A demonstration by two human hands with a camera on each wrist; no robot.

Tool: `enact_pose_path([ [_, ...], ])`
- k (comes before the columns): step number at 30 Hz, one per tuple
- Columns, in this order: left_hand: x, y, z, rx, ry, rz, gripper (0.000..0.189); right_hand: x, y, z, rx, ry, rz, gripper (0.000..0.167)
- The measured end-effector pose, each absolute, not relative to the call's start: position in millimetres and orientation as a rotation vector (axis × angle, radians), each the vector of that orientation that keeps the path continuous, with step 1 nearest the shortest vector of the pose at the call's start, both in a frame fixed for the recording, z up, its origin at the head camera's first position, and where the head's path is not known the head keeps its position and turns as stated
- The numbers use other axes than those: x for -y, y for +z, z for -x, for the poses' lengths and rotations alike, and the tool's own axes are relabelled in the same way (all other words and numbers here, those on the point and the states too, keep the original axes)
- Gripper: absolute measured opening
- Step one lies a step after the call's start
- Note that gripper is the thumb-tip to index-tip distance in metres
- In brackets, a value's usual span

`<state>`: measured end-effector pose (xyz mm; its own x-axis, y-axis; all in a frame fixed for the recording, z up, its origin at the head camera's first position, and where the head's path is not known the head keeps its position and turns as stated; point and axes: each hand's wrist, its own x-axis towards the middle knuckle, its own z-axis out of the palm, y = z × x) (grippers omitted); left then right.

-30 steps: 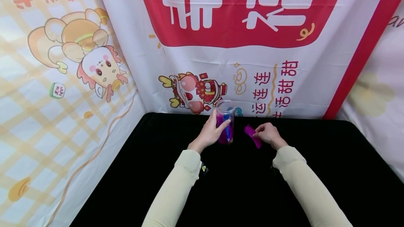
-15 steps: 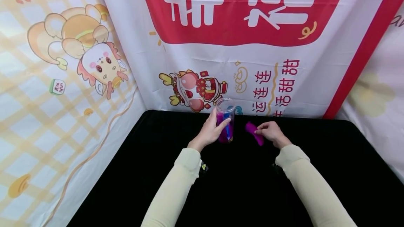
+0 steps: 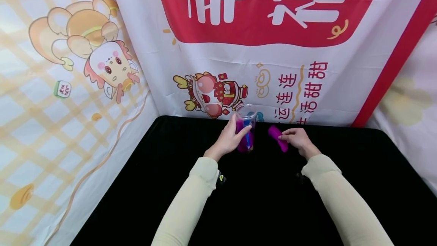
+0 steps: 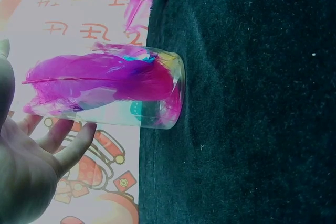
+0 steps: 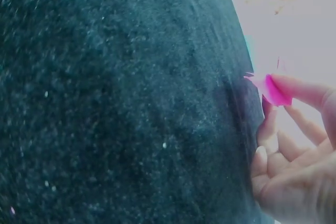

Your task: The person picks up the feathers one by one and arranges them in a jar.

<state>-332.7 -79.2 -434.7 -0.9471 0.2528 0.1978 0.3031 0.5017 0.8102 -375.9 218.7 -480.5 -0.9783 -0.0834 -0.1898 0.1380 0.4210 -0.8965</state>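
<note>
A tall clear jar (image 3: 246,112) stands upright near the table's back edge, held by my left hand (image 3: 227,139) with the thumb across its front. Inside it are several feathers (image 4: 94,80), mostly purple and magenta with a bit of blue and yellow. To the right of the jar, my right hand (image 3: 300,140) pinches a magenta feather (image 3: 274,132) between thumb and fingers. In the right wrist view only a short piece of that feather (image 5: 277,94) shows at the fingertips. The left wrist view catches its lower end (image 4: 137,11) beyond the jar.
Black cloth covers the table (image 3: 259,200). Right behind its far edge hangs a white and red printed banner (image 3: 215,58). A yellow checked cloth (image 3: 68,132) closes off the left side, and pale cloth (image 3: 409,101) hangs at the right.
My right hand has shifted slightly right and away from me with the feather pinched in it. My left hand keeps its hold on the jar. The head view has tilted a little.
</note>
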Motion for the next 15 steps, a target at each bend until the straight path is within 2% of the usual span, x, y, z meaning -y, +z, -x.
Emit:
enact_pose_path([
  [6, 78.8, -434.1, 334.5, 2.664, -1.486, 0.517, 0.077, -220.4, -476.3, 375.2, -2.429, -1.659, -0.097, 0.038],
  [15, 79.6, -439.0, 336.9, 2.678, -1.488, 0.496, 0.079, -222.1, -474.4, 372.8, -2.359, -1.749, -0.086, 0.036],
])
